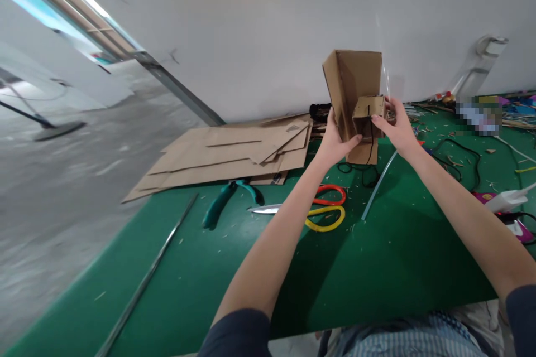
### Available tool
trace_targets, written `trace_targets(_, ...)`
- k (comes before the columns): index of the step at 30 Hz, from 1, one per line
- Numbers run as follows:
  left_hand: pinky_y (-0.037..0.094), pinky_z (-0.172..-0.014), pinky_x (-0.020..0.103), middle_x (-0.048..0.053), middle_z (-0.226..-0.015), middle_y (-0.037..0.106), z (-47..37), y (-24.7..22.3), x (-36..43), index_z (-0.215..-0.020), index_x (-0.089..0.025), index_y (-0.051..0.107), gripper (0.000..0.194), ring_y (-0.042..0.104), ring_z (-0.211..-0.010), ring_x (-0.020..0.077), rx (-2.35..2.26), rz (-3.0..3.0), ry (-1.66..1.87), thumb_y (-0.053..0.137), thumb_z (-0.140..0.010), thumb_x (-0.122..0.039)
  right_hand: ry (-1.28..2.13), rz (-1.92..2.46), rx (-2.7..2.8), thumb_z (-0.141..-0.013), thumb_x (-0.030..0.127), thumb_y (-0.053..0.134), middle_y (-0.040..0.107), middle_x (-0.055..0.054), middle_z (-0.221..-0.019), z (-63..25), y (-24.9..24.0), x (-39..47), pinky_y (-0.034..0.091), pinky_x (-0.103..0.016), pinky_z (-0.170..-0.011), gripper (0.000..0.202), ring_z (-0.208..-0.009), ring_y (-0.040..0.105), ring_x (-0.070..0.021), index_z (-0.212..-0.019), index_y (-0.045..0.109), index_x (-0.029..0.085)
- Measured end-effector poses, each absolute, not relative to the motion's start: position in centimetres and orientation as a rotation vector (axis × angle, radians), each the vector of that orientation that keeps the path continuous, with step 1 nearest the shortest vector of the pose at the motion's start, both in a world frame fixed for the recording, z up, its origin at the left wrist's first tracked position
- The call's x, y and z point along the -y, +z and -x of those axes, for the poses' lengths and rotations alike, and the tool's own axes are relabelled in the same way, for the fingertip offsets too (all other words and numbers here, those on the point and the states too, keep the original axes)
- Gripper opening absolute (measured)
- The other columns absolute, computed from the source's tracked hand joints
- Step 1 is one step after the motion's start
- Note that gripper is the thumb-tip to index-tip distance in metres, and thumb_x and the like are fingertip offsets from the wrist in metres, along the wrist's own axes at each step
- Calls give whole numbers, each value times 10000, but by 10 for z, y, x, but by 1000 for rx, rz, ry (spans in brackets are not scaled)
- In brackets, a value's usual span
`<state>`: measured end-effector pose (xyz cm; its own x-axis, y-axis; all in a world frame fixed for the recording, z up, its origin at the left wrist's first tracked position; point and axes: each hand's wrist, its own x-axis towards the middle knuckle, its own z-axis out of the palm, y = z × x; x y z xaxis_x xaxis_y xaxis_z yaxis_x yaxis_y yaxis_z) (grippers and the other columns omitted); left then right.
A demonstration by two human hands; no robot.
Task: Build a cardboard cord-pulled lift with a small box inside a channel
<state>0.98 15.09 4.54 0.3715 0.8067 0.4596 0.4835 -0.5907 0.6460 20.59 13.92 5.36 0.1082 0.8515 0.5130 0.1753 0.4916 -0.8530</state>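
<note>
Left to right: a long thin strip (146, 280) lies slantwise on your green table (355, 273), at the left side. Flat cardboard sheets (226, 150) are stacked at the back-left, overlapping unevenly, up near the white panel (251, 39). Teal-handled pliers (220, 204) lie just in front of the stack, handles apart. Scissors (326, 220) sit right of them, one red loop, one yellow, blades pointing left, partly behind your left forearm. Your left hand (335, 142) pinches the folded cardboard piece (360, 70) low on its left side, thumb in front, fingers mostly hidden behind it. That piece stands roughly upright, near the panel. The small cardboard box (368, 107) is against its front, low down; a black cord (371, 142) hangs from the box and loops below. Your right hand (396, 125) pinches the box: thumb on the front, fingers around the right side. Clear stick (379, 187) slants just below that hand. Further right: black cable (477, 164), loose scraps, and a purple-and-white item (519, 230) at the edge, can't tell what.
</note>
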Motion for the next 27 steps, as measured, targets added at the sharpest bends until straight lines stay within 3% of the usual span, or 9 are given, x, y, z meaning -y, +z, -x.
trace_targets(3, 413, -1152, 414, 200, -1491, 458, -15, 42, -156, -1492, -148, 115, 779, 489, -1383, 220, -1032, -2074, 1116, 556, -879, -340, 709, 945, 1394, -628, 784, 719, 521, -170, -1408, -197, 51, -136, 523, -476, -1032, 942, -1297, 531, -308, -1349, 428, 251)
trace_targets(6, 504, -1053, 387, 175, -1379, 576, -18, 52, -148, -1433, -127, 286, 608, 618, -1223, 216, -1152, -2043, 1123, 511, -882, -250, 746, 893, 1391, -618, 801, 709, 507, -166, -1422, -188, 48, -135, 524, -472, -1037, 950, -1294, 536, -301, -1343, 405, 267)
trace_targets(9, 510, -1032, 416, 147, -1253, 661, -19, 66, -138, -1285, -130, 487, 429, 647, -1166, 259, -1328, -2184, 1084, 480, -857, -159, 709, 882, 1415, -632, 839, 661, 549, -156, -1379, -182, 46, -136, 468, -478, -1107, 934, -1286, 546, -285, -1330, 407, 273)
trace_targets(12, 519, -1003, 425, 120, -1163, 698, -21, 76, -130, -1165, -151, 566, 337, 663, -1118, 278, -1432, -2273, 1048, 478, -840, -139, 659, 880, 1439, -652, 861, 621, 585, -151, -1338, -181, 47, -138, 431, -486, -1138, 916, -1277, 553, -282, -1318, 427, 263)
trace_targets(17, 561, -899, 407, 116, -1068, 707, -20, 71, -130, -1122, -166, 554, 276, 694, -979, 255, -1414, -2225, 1069, 541, -858, -245, 618, 881, 1467, -739, 820, 578, 591, -149, -1355, -185, 48, -136, 430, -474, -1135, 849, -1294, 550, -280, -1352, 460, 244)
trace_targets(23, 511, -1023, 396, 175, -1387, 539, -11, 57, -144, -1229, -197, 375, 567, 555, -1303, 244, -1014, -2013, 1106, 663, -799, -427, 647, 844, 1455, -796, 737, 597, 599, -128, -1380, -189, 45, -136, 426, -434, -1145, 772, -1294, 565, -256, -1370, 499, 231)
trace_targets(27, 508, -1026, 378, 145, -1428, 498, -8, 47, -151, -1291, -264, 234, 682, 545, -1325, 212, -872, -1968, 1113, 609, -822, -590, 713, 808, 1458, -788, 688, 650, 575, -123, -1427, -189, 45, -135, 388, -417, -1179, 747, -1347, 529, -248, -1357, 515, 223)
